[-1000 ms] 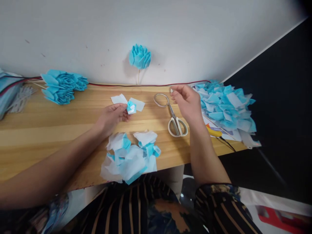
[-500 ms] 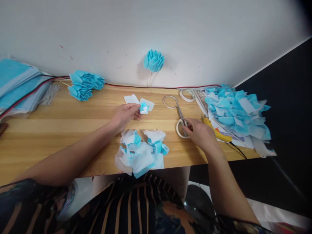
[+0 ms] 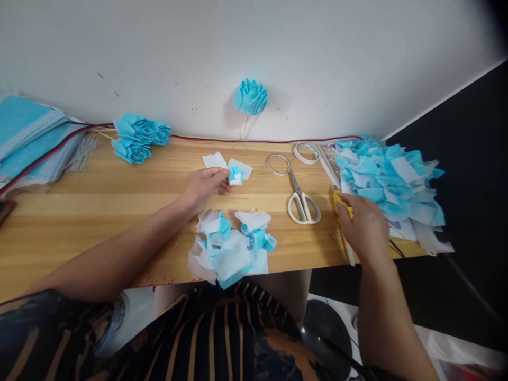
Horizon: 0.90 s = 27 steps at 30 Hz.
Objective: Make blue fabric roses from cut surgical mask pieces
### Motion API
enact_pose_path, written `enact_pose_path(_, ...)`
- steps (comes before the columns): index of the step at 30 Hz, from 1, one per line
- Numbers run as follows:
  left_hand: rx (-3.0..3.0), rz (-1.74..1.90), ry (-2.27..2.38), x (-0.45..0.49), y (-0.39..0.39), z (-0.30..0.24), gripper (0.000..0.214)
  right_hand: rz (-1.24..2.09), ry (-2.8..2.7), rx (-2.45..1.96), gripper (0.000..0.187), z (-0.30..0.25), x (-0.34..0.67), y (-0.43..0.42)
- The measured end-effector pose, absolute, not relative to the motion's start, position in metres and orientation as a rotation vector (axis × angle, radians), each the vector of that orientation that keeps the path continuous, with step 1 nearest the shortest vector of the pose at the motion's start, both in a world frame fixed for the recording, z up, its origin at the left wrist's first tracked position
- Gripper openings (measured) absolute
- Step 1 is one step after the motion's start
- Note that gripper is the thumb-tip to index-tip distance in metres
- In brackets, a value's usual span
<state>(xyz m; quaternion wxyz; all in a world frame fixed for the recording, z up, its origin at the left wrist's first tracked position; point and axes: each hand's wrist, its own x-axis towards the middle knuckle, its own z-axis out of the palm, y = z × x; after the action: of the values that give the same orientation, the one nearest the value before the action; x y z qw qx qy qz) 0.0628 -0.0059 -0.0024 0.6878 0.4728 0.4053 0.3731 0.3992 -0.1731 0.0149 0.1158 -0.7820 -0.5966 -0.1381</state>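
Observation:
Between its thumb and fingers, my left hand [image 3: 206, 188] pinches a small folded blue-and-white petal piece [image 3: 235, 176] above the wooden table. Two white paper squares [image 3: 214, 161] lie just behind it. My right hand [image 3: 365, 222] is wrapped around a yellow glue gun [image 3: 342, 203] at the table's right side; the hand covers most of the gun's body. White-handled scissors [image 3: 304, 207] rest left of that hand, their blade tips by a roll of tape [image 3: 278, 164]. Crumpled blue and white pieces [image 3: 230, 251] lie near the front edge.
A blue paper flower [image 3: 251, 97] on a stick stands against the wall. More blue flowers [image 3: 137, 137] lie at back left, beside stacked blue sheets [image 3: 29, 132]. A heap of blue petals [image 3: 392, 177] fills the right end. Another tape roll [image 3: 306, 153] sits near the wall.
My right hand has left the scissors, which now lie on the table, and moved right to grasp the glue gun. My left hand stays in place with the petal piece.

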Motion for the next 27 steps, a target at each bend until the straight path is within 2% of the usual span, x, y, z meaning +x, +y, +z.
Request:
enact_pose_path(3,1.065,0.832,0.909,0.063,-0.006,-0.003,0.021,-0.414,-1.72,-2.427,0.045,0.018,0.421,-0.184)
enact_pose_path(10,1.069,0.835,0.907,0.063,-0.006,-0.005,0.021,-0.172,-1.874,-2.449,0.051,0.009,0.454,-0.194)
enact_pose_path(15,1.061,0.85,0.915,0.064,-0.005,-0.005,0.021,-0.263,-1.839,-2.428,0.049,0.012,0.454,-0.197)
enact_pose_path(21,1.097,0.824,0.932,0.064,-0.001,-0.008,0.02,-0.397,-1.812,-2.188,0.045,0.018,0.421,-0.178)
enact_pose_path(27,1.379,0.754,1.044,0.06,-0.003,-0.009,0.025,-0.149,-2.063,-1.915,0.036,0.023,0.362,-0.11)
